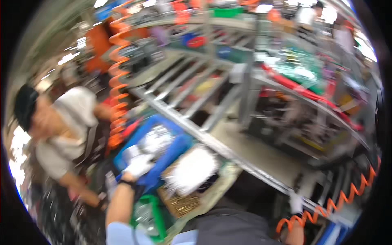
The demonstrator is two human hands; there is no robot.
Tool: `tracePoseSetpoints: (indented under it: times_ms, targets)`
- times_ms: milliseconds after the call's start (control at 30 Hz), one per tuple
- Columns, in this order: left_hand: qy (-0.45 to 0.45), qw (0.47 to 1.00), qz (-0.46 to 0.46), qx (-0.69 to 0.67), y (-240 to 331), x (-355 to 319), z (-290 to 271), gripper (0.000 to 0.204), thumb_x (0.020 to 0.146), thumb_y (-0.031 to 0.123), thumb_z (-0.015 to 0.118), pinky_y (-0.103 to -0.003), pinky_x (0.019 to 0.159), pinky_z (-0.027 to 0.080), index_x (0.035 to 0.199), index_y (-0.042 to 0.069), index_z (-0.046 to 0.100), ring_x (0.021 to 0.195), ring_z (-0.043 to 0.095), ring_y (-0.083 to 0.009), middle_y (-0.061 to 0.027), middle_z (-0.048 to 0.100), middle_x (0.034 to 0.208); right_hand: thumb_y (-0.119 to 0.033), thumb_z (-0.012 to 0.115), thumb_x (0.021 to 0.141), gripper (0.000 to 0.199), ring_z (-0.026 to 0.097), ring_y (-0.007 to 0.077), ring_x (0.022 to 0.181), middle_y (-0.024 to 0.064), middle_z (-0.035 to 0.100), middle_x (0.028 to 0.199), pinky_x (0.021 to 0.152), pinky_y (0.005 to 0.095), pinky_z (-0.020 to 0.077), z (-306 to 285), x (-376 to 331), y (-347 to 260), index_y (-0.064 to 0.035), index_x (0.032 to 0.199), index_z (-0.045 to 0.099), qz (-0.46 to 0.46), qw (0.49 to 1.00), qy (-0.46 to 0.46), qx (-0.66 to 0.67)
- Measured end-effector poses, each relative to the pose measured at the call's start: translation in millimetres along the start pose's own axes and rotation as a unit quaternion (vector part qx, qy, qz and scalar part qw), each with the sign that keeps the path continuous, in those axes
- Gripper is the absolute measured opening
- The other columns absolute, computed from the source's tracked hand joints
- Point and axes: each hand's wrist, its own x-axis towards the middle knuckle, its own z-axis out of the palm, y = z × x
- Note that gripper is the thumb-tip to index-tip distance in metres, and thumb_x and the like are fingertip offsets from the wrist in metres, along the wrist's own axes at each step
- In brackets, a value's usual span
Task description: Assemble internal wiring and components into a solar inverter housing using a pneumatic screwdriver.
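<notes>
Head view, blurred: we place the silvery pieces (157,138) inside a blue bin (180,141), at the near left of the scene. We judge them light and thin, possibly slick and easily creased, so we would take hold broadly from beneath or by a firm edge and not pinch. Our left hand (139,164), in a white glove, lies over the near left part of that bin, close to the pieces; we cannot tell whether its fingers are open or closed on anything.

Just right of the bin we find a cardboard box (165,197) with a bundle of white material (194,169) and, nearer, small brass-coloured parts (184,204). A green bin (158,218) with clear or shiny contents is to the near left of the box.

Our right hand (296,203), also white-gloved, is well apart at the near right, beside a metal rail (224,148) and an orange coiled hose (352,196). We cannot tell its finger state, nor whether it touches the rail.

Farther left, we note a second coiled hose (118,98) and a co-worker (77,118) beyond our left forearm.
</notes>
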Motion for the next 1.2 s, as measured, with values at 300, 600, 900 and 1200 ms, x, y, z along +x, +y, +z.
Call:
tracePoseSetpoints:
  times_ms: [300, 600, 900, 1200]
  targets:
    - [-0.097, 0.994, -0.025, 0.035, -56, 35, 42, 0.022, 0.082, 0.023, 0.065, -0.045, 0.081, 0.052, 0.093, 0.005, 0.068, 0.088, 0.066, -0.0370, -0.0199, 0.069, 0.091, -0.052, 0.070, 0.075, 0.110, 0.056, 0.0424, 0.121, 0.0309, 0.054, 0.132, 0.105, 0.0451, 0.0419, -13, -50, -63, -0.0024, 0.154, 0.013, 0.029, 0.995, 0.052, -0.077]
    - [0.083, 0.831, 0.436, 0.335, -122, 41, 31, 0.015, 0.082, 0.030, 0.062, -0.034, 0.056, 0.049, 0.076, 0.017, 0.063, 0.054, 0.057, -0.0234, -0.0004, 0.057, 0.057, -0.044, 0.074, 0.074, 0.108, 0.063, 0.0399, 0.107, 0.0282, 0.063, 0.117, 0.094, 0.0421, 0.0488, -27, -58, -65, -0.0007, 0.154, 0.014, 0.011, 0.999, 0.035, 0.037]
    - [0.068, 0.977, 0.094, -0.180, 142, 55, -78, 0.023, 0.084, 0.011, 0.063, -0.036, 0.079, 0.053, 0.105, 0.001, 0.069, 0.085, 0.067, -0.0248, -0.0138, 0.071, 0.095, -0.016, 0.076, 0.081, 0.048, 0.054, 0.0100, 0.059, 0.0033, 0.055, 0.080, 0.051, 0.0277, 0.0510, -48, -136, -59, -0.0058, 0.116, 0.044, 0.031, 0.824, -0.093, 0.558]
    - [-0.296, 0.845, 0.185, -0.406, 468, 129, 41, 0.027, 0.096, 0.018, 0.062, -0.027, 0.075, 0.056, 0.115, -0.001, 0.059, 0.088, 0.068, -0.0166, -0.0102, 0.068, 0.103, -0.037, 0.079, 0.074, 0.112, 0.066, 0.0229, 0.074, 0.0164, 0.068, 0.093, 0.065, 0.0361, 0.0535, -14, -80, -54, 0.0021, 0.154, 0.010, -0.006, 0.966, 0.017, 0.258]
